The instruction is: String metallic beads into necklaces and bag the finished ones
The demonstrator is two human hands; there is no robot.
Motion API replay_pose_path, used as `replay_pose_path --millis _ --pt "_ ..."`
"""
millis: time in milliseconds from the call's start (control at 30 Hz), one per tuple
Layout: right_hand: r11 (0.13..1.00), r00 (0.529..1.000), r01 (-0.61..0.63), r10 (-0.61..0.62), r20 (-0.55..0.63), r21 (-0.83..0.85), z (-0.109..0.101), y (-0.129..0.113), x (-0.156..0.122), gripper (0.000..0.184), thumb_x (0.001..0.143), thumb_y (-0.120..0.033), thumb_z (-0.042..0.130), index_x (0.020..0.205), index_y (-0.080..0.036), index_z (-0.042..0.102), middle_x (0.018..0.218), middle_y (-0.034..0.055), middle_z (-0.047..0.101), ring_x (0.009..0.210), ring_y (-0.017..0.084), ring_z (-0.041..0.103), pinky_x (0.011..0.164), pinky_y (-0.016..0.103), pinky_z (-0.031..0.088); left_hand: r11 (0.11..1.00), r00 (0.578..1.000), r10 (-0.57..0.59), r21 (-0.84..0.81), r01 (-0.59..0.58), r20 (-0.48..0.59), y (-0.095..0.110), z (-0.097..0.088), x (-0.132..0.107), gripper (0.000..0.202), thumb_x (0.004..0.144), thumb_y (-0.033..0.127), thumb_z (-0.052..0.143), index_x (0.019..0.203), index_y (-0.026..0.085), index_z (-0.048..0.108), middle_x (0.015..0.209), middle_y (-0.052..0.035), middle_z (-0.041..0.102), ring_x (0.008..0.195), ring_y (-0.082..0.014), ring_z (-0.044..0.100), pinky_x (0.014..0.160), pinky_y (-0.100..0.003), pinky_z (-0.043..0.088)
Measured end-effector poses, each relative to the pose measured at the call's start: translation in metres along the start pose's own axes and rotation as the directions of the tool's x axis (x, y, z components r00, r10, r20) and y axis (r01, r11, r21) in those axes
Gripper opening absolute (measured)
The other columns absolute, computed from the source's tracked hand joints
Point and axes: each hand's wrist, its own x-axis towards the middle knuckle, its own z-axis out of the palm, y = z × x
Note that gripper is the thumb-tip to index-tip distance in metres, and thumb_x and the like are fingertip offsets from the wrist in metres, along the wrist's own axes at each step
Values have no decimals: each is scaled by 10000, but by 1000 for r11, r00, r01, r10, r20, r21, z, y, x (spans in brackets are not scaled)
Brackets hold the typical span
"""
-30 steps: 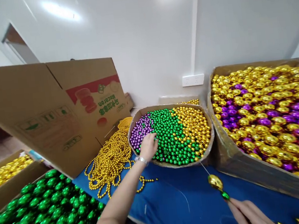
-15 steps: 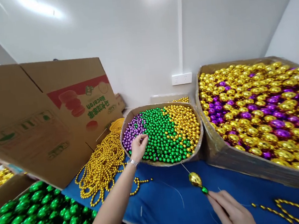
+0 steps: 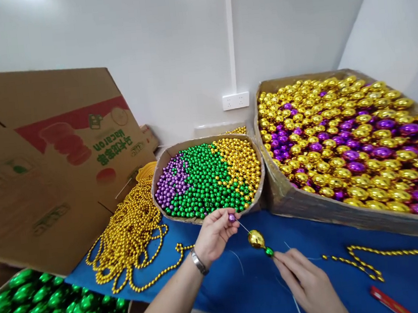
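My left hand [image 3: 216, 229], with a metal watch on its wrist, pinches a round purple bead [image 3: 232, 218] at the upper tip of a thin beading needle [image 3: 242, 225]. A large oval gold bead [image 3: 255, 239] and a smaller green bead [image 3: 269, 251] sit on that needle. My right hand [image 3: 303, 277] is closed on its lower end, just below the green bead. Pale thread [image 3: 297, 306] trails under the right hand. Beyond my left hand stands a low carton [image 3: 154, 197] of small purple, green and gold beads.
A larger carton [image 3: 284, 196] of gold and purple oval beads stands at right. Gold bead strands [image 3: 131, 234] lie at left beside a tall cardboard box [image 3: 67, 191]. Green oval beads [image 3: 53, 312] fill the lower left. A short gold strand [image 3: 362, 260] and a red object [image 3: 388, 301] lie right.
My left hand has come from the purple beads down and right to the needle tip, now with a purple bead in its fingers. The view has shifted; the right hand keeps its hold.
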Motion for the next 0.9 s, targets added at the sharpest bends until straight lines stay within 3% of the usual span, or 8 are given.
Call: replay_pose_path --millis 367,567,667,767,900 --pt "999 998 25 -24 52 -20 2 10 -8 282 943 -281 371 1036 -191 622 769 44 604 645 120 620 601 188 493 995 998 33 96 -38 58 -2 -4 -3 231 767 286 670 909 105 674 911 -115 681 685 -95 599 617 -194 460" --pt "959 996 91 -88 25 -267 4 14 -14 338 959 -272 316 990 -180 639 734 37 590 574 105 604 550 185 471 931 992 95 346 -119 87 -1 -6 -9 278 781 334 649 956 118 645 920 -112 690 708 -113 601 631 -217 457" --pt "960 998 58 -46 50 -275 17 23 -20 336 959 -281 313 1019 -185 630 766 43 614 627 121 632 572 199 488 894 994 87 434 -110 71 -18 -11 -11 309 746 342 681 971 140 620 918 -100 697 718 -131 608 632 -234 464" --pt "981 996 -18 35 84 -194 33 38 -28 320 952 -297 315 1026 -188 607 843 58 654 741 146 666 651 224 528 864 994 106 495 -93 1 -47 -22 -11 266 736 370 676 849 131 650 883 -100 695 674 -136 605 592 -241 458" --pt "977 990 -48 74 118 -208 40 48 -31 311 936 -269 316 1078 -205 585 919 62 673 746 160 682 600 246 552 692 965 260 695 -195 12 -68 -30 -11 200 742 347 665 727 148 682 920 -100 687 774 -177 626 681 -283 475"
